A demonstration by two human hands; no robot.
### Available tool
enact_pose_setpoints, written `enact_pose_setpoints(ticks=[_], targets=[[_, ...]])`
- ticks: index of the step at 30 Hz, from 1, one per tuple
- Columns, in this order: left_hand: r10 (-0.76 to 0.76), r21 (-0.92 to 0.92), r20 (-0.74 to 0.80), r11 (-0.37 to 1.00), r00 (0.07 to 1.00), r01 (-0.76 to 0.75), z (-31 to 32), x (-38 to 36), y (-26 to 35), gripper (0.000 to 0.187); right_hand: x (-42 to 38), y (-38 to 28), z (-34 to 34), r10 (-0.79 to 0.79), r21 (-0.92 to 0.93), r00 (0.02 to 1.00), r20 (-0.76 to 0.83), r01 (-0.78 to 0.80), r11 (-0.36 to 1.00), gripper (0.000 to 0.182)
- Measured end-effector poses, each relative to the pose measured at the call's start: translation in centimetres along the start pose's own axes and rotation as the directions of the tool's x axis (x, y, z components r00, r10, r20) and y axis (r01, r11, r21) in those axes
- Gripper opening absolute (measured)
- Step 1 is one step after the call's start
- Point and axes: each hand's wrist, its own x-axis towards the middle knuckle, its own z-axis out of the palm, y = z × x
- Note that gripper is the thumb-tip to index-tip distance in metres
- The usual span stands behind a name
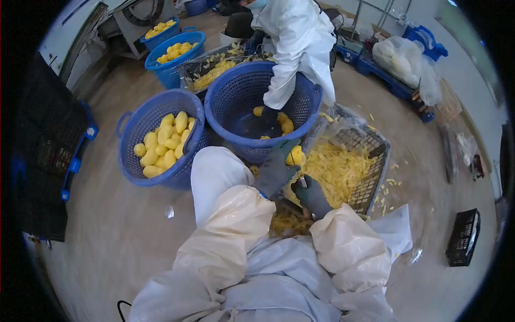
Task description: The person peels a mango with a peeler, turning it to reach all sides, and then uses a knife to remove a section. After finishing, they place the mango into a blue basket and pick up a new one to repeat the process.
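Observation:
My left hand [275,170], in a dark grey glove, is closed on a yellow peeled-looking potato [295,155]. Just below and to its right, my gloved right hand [313,198] grips a small peeler [303,181], only partly visible between the fingers. Both hands are over the left edge of a black crate [382,174] heaped with yellow peelings [338,166]. Right beyond my left hand stands a blue perforated basket [225,134] with a few potatoes [286,125] at the bottom. A co-worker's gloved hand reaches into this basket.
To the left, a blue basket [126,155] holds many peeled potatoes [166,142]. Further back are a lighter blue basket [166,70] of potatoes and another crate of peelings [214,74]. A co-worker in white [300,43] leans in opposite. A small black crate [463,238] lies at right.

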Motion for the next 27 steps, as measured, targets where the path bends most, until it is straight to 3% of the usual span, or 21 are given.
enact_pose_setpoints(ticks=[2, 6, 10, 13, 16, 18, 20, 25, 27], targets=[[-0.001, -0.033, -0.018, 0.999, 1.000, 0.000, 0.3, 0.1, 0.2, 0.073, 0.7, 0.7, -0.2, -0.036, 0.056, 0.999, 0.024, 0.035, 0.998, 0.019], [-0.020, -0.083, -0.005, 0.996, 1.000, 0.019, -0.1, 0.0, 0.1, 0.075, 0.2, -0.8, -0.9, 0.029, 0.167, 0.994, 0.105, -0.046, 0.985, 0.017], [-0.019, -0.100, -0.018, 0.995, 1.000, 0.017, 0.2, 0.1, -0.9, 0.074, 0.9, -0.7, -0.7, 0.039, 0.136, 0.994, 0.103, -0.053, 0.989, 0.017], [-0.048, -0.077, -0.060, 0.996, 0.997, 0.043, 0.4, -0.6, -0.9, 0.072, 0.2, -0.8, 0.3, 0.001, 0.181, 1.000, 0.004, -0.001, 0.983, 0.021], [-0.024, -0.073, -0.009, 0.997, 1.000, 0.024, 0.8, -0.3, -0.4, 0.070, 0.0, 1.5, 1.6, -0.214, -0.245, 0.952, -0.219, 0.158, 0.957, 0.026], [-0.039, -0.153, 0.022, 0.987, 0.999, 0.042, 0.4, -0.2, 0.3, 0.070, -0.8, -0.1, 0.5, -0.150, -0.128, 0.981, -0.125, 0.134, 0.983, 0.028], [-0.022, -0.052, 0.035, 0.998, 0.999, 0.024, 0.1, 0.0, 0.8, 0.069, -1.2, -1.4, -0.4, -0.056, 0.023, 0.998, 0.012, 0.056, 0.998, 0.029], [0.098, 0.105, -0.037, 0.990, 0.994, -0.094, 1.2, 0.0, -0.4, 0.064, -0.1, 2.0, 0.8, -0.080, -0.136, 0.995, -0.064, 0.071, 0.988, 0.028], [0.044, 0.031, -0.020, 0.999, 0.999, -0.044, 1.4, 0.2, -1.2, 0.065, -0.2, 1.0, 0.8, -0.115, -0.239, 0.987, -0.110, 0.086, 0.967, 0.031]])
